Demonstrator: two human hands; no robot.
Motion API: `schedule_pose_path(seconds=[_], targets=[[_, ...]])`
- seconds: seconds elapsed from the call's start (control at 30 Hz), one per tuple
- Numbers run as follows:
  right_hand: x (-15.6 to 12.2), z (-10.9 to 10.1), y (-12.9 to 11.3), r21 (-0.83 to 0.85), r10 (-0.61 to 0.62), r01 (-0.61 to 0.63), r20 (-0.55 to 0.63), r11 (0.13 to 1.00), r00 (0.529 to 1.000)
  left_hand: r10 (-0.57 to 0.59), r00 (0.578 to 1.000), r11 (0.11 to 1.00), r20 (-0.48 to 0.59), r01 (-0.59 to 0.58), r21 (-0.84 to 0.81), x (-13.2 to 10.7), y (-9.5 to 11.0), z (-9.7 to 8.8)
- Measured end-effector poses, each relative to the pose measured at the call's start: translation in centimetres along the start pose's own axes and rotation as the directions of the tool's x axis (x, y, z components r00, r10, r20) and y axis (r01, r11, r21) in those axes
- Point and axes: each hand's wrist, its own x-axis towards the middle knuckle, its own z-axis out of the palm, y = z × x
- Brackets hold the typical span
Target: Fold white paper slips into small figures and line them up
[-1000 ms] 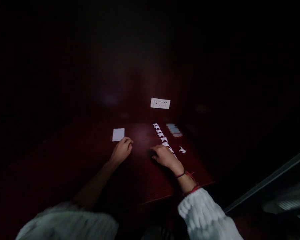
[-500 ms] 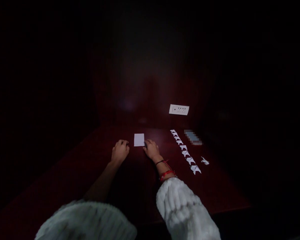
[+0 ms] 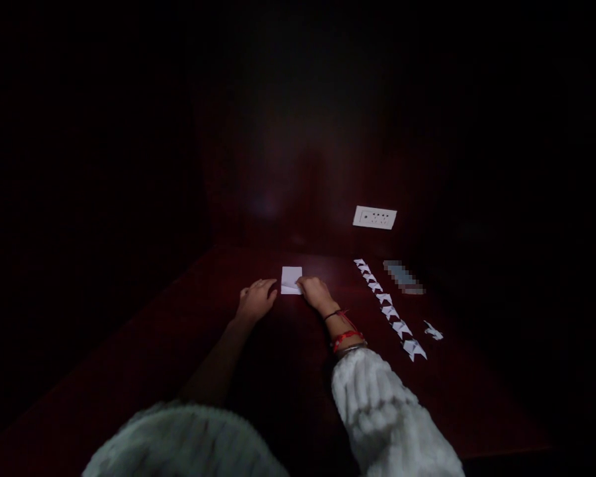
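Observation:
A small white sheet of paper (image 3: pixel 291 276) lies on the dark red table, with a crease or raised strip showing along its near edge. My right hand (image 3: pixel 316 293) has its fingertips closed on the paper's lower right side. Just left of the sheet, apart from it, my left hand (image 3: pixel 257 299) rests with fingers stretched forward and thumb apart, holding nothing.
To the right runs a slanting row of several folded white paper pieces (image 3: pixel 388 311). A crumpled white scrap (image 3: pixel 433 330) lies beyond it, near a blurred-out flat rectangular object (image 3: pixel 403 276). A white socket panel (image 3: pixel 375 217) is on the back wall. The surroundings are very dark.
My right hand has moved onto the paper's edge and gripped it; a crease now shows near the bottom. My left hand's fingers have stretched out. The whole view has shifted slightly.

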Motion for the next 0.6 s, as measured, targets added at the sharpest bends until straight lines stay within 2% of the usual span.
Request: schedule_pose_path(seconds=[0.17, 0.37, 0.43, 0.47, 0.53, 0.6], targets=[[-0.4, -0.6, -0.1, 0.025, 0.112, -0.109, -0.127, 0.994, 0.986, 0.095, 0.995, 0.995, 0.031, -0.095, -0.007, -0.2, 0.6, -0.5], [-2.1, -3.5, 1.4, 0.093, 0.261, -0.245, -0.321, 0.965, 0.910, 0.176, 0.981, 0.984, 0.076, -0.177, 0.010, -0.6, 1.5, -0.9], [-3.4, -4.5, 2.0, 0.138, 0.256, -0.217, -0.441, 0.966, 0.860, 0.180, 0.981, 0.983, 0.066, -0.182, 0.024, -0.6, 1.9, -1.1], [-4.1, -4.9, 2.2, 0.143, 0.234, -0.188, -0.470, 0.972, 0.851, 0.182, 0.982, 0.982, 0.060, -0.184, 0.032, -0.7, 2.1, -1.2], [-5.5, -5.3, 2.5, 0.136, 0.159, -0.107, -0.474, 0.985, 0.866, 0.182, 0.982, 0.982, 0.053, -0.185, 0.048, -0.7, 2.4, -1.4], [-6.9, -5.4, 2.9, 0.137, 0.090, -0.036, -0.414, 0.990, 0.906, 0.179, 0.983, 0.981, 0.049, -0.182, 0.065, -0.8, 2.6, -1.5]])
